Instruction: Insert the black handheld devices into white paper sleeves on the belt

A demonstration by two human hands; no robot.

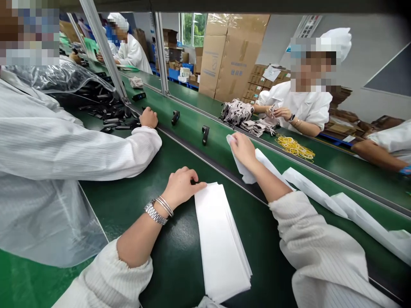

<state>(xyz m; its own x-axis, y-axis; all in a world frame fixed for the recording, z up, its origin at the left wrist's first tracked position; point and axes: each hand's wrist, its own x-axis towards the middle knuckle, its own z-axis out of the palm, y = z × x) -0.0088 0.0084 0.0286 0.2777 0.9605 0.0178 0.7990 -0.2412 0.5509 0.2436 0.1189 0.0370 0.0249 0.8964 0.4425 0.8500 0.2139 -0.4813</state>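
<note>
A stack of long white paper sleeves (221,244) lies on the dark green table (180,252) in front of me. My left hand (183,185) is at the stack's top left corner, thumb on its edge and fingers curled. Farther right, over the belt (221,149), my right hand (243,149) has its fingers closed on a single white sleeve (239,164), which hangs down below them. More white sleeves (316,194) lie in a row along the belt to the right. Two black devices (205,134) (175,117) stand apart on the belt, left of my right hand.
At the left, a person's sleeved arm (128,149) reaches beside a pile of black devices (112,113). Metal posts (105,51) rise from the line. Across the belt, another person handles grey cords near a cord bundle (236,112) and yellow bands (294,147).
</note>
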